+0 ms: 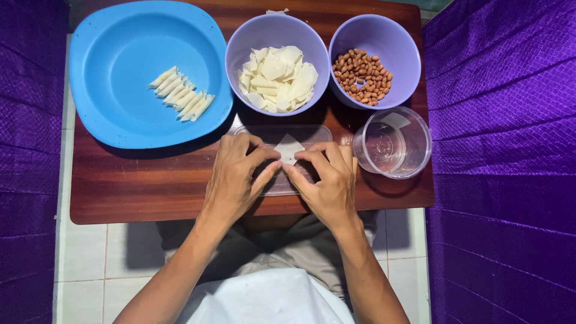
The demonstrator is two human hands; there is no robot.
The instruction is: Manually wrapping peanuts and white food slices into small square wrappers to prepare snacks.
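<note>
While both hands pinch it, a small white wrapper (288, 148) lies on a clear plastic tray (312, 132) at the counter's near edge.

Thin, pale and diamond-shaped, the wrapper sits between the closed fingers of the left hand (236, 174) and right hand (327, 177), whose fingertips press its lower corner. Behind stand a lilac bowl of wrappers (277, 63), a lilac bowl of peanuts (375, 60), a blue plate (108, 102) of rolled pieces (182, 94), a clear tub (393, 143), all on the brown wooden counter (150, 186).

A small wooden counter (150, 192) carries a blue plate (108, 114), two purple bowls (240, 51) and a clear cup (420, 147). A clear flat lid (315, 132) lies near its front edge.
</note>
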